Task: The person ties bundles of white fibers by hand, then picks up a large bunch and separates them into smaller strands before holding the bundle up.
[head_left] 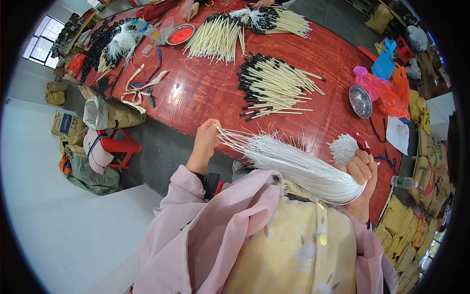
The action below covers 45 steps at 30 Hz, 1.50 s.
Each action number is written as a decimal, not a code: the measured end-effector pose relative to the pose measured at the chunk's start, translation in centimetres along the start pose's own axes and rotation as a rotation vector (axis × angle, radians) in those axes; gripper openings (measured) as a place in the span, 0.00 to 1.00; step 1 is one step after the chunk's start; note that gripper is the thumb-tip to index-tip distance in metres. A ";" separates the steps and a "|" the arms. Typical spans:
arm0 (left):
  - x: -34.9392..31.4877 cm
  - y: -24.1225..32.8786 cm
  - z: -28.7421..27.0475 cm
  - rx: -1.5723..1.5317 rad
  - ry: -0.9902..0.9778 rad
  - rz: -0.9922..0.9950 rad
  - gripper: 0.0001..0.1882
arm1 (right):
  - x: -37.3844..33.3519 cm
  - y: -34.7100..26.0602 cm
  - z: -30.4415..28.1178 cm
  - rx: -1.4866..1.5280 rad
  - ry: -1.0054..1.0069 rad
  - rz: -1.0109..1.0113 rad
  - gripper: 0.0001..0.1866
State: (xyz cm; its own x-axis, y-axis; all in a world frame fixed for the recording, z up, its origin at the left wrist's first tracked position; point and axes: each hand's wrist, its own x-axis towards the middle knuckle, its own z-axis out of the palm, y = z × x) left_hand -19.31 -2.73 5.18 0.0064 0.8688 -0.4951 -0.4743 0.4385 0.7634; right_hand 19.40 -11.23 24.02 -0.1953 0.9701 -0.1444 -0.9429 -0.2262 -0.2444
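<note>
A thick bundle of thin white strings (298,164) stretches in front of my body at the near table edge. My right hand (361,171) is closed round its folded end, and a white clump of tips (343,148) sticks out beside the fist. A bit of dark red cloth (359,140) shows there too. At the bundle's other end, my left hand (207,138) pinches several loose string ends between thumb and fingers. Beyond the strings lies a pile of cream sticks with black ends (279,85) on the red table (196,98).
More cream sticks (215,39) lie at the far side, near another person's hand (191,12). A bowl of red pieces (180,35) is beside them. On the right are a metal bowl (361,102), plastic bags (391,93) and a bottle (404,182). A red stool (120,144) stands left.
</note>
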 end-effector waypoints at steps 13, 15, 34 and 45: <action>-1.1 1.4 -0.6 -0.211 -0.221 -0.170 0.11 | 0.0 -0.5 -0.6 0.004 0.011 -0.010 0.09; -1.3 1.6 -0.8 -0.251 -0.219 -0.191 0.12 | 0.1 -0.5 -0.6 0.008 0.011 -0.006 0.09; 0.9 -0.7 -2.9 -0.157 -0.106 -0.165 0.13 | 0.2 -0.4 -0.8 0.006 0.032 0.000 0.09; 0.5 -2.3 -5.3 -0.049 -0.235 -0.207 0.10 | -1.3 0.0 -0.7 0.007 0.059 -0.001 0.10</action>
State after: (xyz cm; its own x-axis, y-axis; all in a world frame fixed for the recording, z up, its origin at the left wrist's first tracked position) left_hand -22.85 -4.48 1.00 0.3081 0.7939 -0.5243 -0.4830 0.6053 0.6327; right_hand 19.83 -12.57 23.57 -0.1784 0.9632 -0.2010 -0.9449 -0.2247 -0.2379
